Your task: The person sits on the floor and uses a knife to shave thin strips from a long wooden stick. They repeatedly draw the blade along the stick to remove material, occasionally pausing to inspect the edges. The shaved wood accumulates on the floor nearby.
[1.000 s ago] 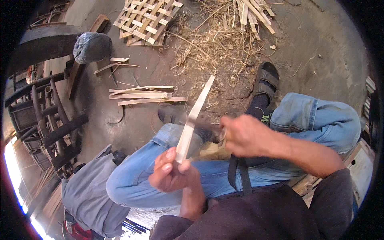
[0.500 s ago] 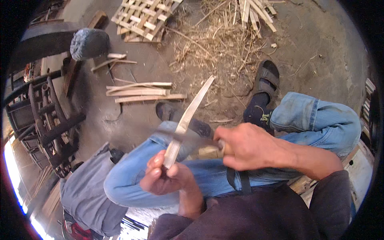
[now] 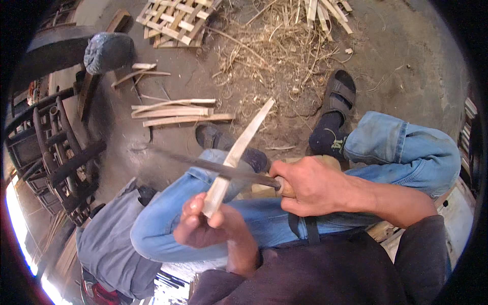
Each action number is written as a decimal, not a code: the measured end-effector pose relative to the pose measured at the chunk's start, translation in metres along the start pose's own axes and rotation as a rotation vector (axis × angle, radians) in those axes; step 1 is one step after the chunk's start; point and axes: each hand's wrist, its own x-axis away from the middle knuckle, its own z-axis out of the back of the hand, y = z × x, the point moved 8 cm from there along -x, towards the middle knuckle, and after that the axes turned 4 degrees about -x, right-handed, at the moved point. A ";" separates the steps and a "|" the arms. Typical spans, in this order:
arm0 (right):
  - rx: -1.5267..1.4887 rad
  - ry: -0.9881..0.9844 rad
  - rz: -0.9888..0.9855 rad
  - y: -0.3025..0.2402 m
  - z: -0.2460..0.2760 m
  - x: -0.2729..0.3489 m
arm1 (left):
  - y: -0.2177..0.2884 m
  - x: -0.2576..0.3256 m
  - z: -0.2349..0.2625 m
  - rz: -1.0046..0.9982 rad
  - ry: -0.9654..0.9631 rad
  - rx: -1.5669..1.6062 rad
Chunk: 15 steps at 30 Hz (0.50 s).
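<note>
From the head camera, our left hand (image 3: 203, 229) grips the lower end of a pale, flat bamboo strip (image 3: 239, 152), which slants up and away over our blue-jeaned knees. Our right hand (image 3: 310, 185) is closed round the wooden handle of a long dark knife (image 3: 213, 166), its blade lying across the strip just above the left fingers. We judge this a shaving stroke in hand; the next move calls for a steady push, clear of the thumb. More split slats (image 3: 175, 113) lie on the dirt floor (image 3: 406, 61) beyond.

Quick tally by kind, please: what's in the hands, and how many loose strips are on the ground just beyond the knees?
Bamboo strip in left hand: 1
Knife in right hand: 1
Loose strips on ground: 3
Total: 5
</note>
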 end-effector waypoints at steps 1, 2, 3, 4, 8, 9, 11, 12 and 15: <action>-0.005 0.013 -0.006 0.000 0.001 -0.004 | -0.005 -0.004 0.002 0.047 0.007 0.018; 0.003 0.033 -0.064 0.010 0.001 -0.008 | 0.002 -0.006 -0.002 -0.001 0.015 -0.041; 0.011 0.052 -0.122 0.024 -0.002 -0.012 | 0.010 -0.009 -0.006 -0.048 0.021 -0.108; 0.039 0.079 -0.189 0.036 0.001 -0.015 | 0.009 -0.008 -0.006 -0.045 0.024 -0.112; -0.196 0.017 -0.049 -0.012 -0.012 0.001 | 0.005 -0.009 -0.003 0.020 0.064 -0.111; -0.165 0.008 -0.077 -0.007 -0.014 0.000 | 0.003 -0.011 -0.003 0.045 0.076 -0.098; -0.087 -0.009 -0.114 0.000 -0.011 -0.005 | 0.002 -0.012 -0.003 0.032 0.073 -0.109; -0.105 -0.036 -0.072 -0.008 -0.015 -0.004 | 0.002 -0.013 -0.002 0.025 0.071 -0.114; -0.113 -0.058 0.003 -0.032 -0.015 0.006 | 0.001 -0.009 0.000 0.049 0.123 -0.097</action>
